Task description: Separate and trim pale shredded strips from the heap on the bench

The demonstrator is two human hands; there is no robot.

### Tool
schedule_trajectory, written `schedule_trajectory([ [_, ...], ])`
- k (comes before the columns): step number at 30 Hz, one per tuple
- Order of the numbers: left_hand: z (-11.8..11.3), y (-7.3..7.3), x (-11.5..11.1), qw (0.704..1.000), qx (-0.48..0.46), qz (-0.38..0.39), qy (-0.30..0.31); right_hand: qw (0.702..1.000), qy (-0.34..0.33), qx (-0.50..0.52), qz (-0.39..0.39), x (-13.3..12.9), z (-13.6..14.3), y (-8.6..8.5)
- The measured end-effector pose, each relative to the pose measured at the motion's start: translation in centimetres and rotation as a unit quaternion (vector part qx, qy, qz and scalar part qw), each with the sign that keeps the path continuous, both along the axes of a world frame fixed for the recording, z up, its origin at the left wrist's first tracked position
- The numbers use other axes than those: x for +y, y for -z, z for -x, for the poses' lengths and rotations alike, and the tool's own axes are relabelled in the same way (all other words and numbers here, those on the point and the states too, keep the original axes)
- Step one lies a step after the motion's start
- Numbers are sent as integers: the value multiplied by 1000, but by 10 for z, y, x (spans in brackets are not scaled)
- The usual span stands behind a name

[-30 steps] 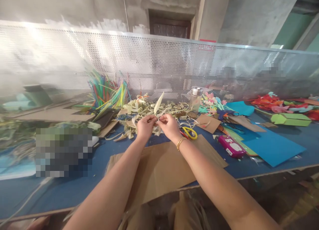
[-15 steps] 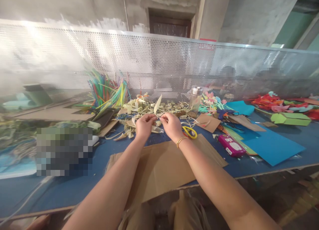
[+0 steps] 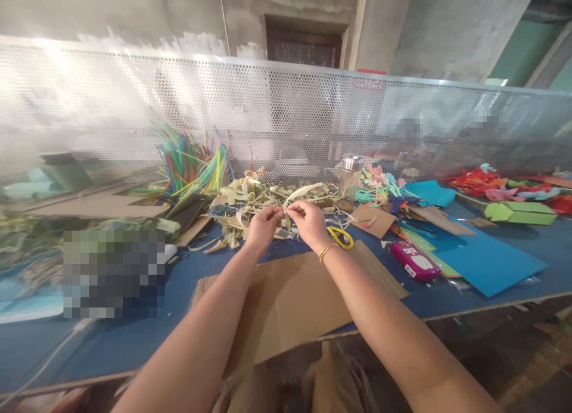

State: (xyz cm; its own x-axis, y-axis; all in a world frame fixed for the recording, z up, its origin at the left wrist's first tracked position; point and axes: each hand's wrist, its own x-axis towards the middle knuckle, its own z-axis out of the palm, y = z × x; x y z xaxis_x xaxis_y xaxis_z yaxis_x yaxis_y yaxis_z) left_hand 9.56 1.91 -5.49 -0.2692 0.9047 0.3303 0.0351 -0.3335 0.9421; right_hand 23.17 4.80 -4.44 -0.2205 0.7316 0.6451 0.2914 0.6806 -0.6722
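Observation:
My left hand [image 3: 264,227] and my right hand [image 3: 309,223] meet in a pinch above the table, fingertips almost touching. Between them is a pale green leaf-like strip [image 3: 308,191]; its long end slants up to the right over my right hand, and a short tail hangs below. The exact grip of each fingertip is too small to make out. Behind and around the hands lies a loose heap of similar pale green strips [image 3: 241,192]. Under my forearms a brown cardboard sheet [image 3: 290,300] lies flat on the blue table [image 3: 179,335].
Yellow-handled scissors [image 3: 342,238] and a magenta box [image 3: 414,261] lie to the right, beside blue sheets [image 3: 487,258]. A lidded bottle [image 3: 351,177] stands behind the heap. Colourful thin stems [image 3: 192,165] are bunched back left. A perforated metal screen [image 3: 304,115] borders the table's far side.
The strip, upright between my fingertips before, now leans to the right with a tail hanging down. Both hands have shifted very slightly.

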Motion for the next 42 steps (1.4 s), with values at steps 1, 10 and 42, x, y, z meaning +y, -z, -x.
schedule_trajectory([
  [1, -1, 0, 0, 1000, -10, 2, 7, 1000, -5, 8, 14, 0, 1, 0],
  [10, -3, -2, -1, 992, -106, 34, 65, 999, 12, 9, 33, -3, 5, 3],
  [42, -3, -1, 0, 996, -82, 20, 40, 999, 13, 29, 33, 0, 5, 4],
])
